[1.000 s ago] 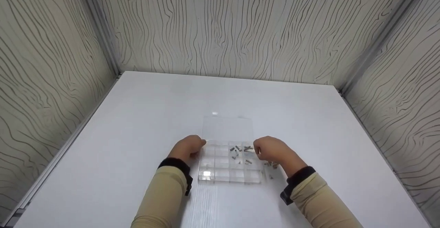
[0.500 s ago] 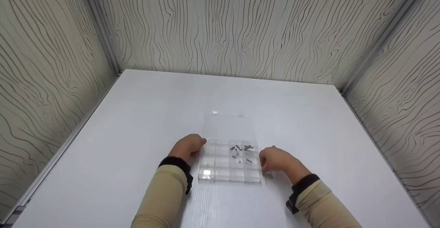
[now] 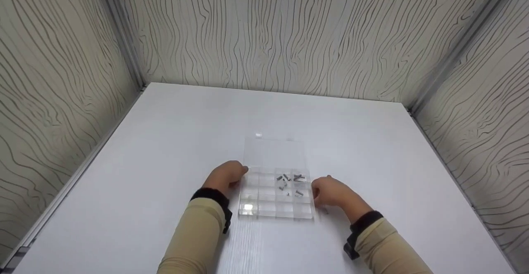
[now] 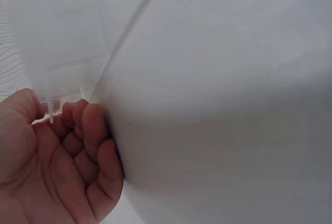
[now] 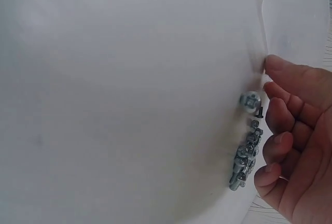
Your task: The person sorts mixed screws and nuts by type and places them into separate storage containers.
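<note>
A clear plastic compartment box (image 3: 268,208) lies on the white table (image 3: 173,150), its lid (image 3: 273,152) folded flat behind it. Several small screws (image 3: 290,181) sit in its far right compartments. My left hand (image 3: 226,177) pinches the box's left edge (image 4: 67,53) between thumb and curled fingers (image 4: 91,125). My right hand (image 3: 330,191) rests on the table just right of the box. In the right wrist view its loosely curled fingers (image 5: 277,143) touch a small pile of loose screws (image 5: 245,156). Nothing shows pinched in them.
Wood-grain panel walls (image 3: 272,34) close the table in at the back and on both sides. One stray screw (image 3: 325,211) lies by my right wrist. Bare tabletop (image 5: 129,94) spreads around the box.
My right hand has drawn back from over the box's right compartments and come down onto the table beside the box, at the loose screws. The left hand has stayed on the box.
</note>
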A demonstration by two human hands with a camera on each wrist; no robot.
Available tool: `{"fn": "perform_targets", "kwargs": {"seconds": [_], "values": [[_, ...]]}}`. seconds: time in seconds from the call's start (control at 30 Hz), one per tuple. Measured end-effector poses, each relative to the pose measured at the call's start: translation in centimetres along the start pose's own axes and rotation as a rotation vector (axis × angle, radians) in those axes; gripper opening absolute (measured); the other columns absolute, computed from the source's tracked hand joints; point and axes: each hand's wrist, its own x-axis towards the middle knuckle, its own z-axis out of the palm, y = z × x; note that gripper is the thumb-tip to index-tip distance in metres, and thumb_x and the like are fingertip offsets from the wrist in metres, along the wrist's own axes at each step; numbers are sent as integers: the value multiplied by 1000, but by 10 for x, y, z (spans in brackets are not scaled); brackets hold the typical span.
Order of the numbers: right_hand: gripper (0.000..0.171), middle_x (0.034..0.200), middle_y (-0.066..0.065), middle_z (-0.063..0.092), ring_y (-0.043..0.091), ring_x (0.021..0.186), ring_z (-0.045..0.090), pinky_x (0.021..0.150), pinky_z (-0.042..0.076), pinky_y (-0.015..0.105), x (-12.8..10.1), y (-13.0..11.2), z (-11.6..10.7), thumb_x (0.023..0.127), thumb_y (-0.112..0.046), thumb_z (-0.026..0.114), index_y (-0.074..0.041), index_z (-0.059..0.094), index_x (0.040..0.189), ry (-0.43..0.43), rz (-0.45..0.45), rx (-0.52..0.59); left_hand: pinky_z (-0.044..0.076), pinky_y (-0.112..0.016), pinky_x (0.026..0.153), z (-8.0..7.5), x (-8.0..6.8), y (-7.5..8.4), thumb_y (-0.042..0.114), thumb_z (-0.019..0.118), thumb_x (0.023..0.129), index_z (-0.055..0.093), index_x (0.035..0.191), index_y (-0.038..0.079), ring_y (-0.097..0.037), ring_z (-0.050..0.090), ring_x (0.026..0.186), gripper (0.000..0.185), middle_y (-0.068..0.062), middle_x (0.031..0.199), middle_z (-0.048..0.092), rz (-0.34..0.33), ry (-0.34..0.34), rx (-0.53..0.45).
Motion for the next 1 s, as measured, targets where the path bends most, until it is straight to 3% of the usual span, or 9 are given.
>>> {"fn": "perform_targets", "kwargs": {"seconds": [0.07, 0.17, 0.4, 0.73, 1.0], "values": [[12, 62, -3, 51, 15, 61, 46, 78, 40, 36, 1, 1, 1, 67, -10, 66, -15, 55, 64, 19, 6, 14, 37, -34, 51, 0, 0, 0, 40, 37, 89, 34, 44, 14, -17, 33, 42, 52, -1, 45, 32, 1, -2, -3], [11, 64, -2, 50, 15, 61, 46, 58, 39, 31, 3, 1, 2, 69, -9, 64, -14, 55, 65, 37, 24, 34, 37, -34, 48, 0, 0, 0, 40, 37, 89, 34, 43, 14, -16, 30, 38, 53, 0, 43, 32, 3, -9, -1], [14, 68, -2, 52, 16, 65, 47, 59, 40, 30, 6, -1, 3, 67, 1, 58, -13, 57, 69, 26, 69, 57, 35, -33, 47, 0, -1, 1, 40, 37, 90, 32, 42, 14, -15, 26, 36, 54, 0, 42, 29, 7, -14, 7], [17, 64, 1, 44, 16, 62, 43, 55, 33, 29, 9, 5, 4, 65, 3, 56, -12, 50, 66, 100, 27, 117, 35, -32, 44, -1, -2, 2, 39, 39, 88, 32, 43, 14, -15, 28, 36, 53, 0, 43, 31, 6, 5, -12], [16, 63, 1, 47, 16, 60, 44, 53, 36, 28, 13, 6, 5, 66, 3, 56, -12, 53, 65, 85, 42, 142, 34, -32, 44, 0, -4, 2, 39, 40, 88, 33, 42, 13, -16, 30, 37, 53, -1, 44, 32, -4, 18, -12]]}}
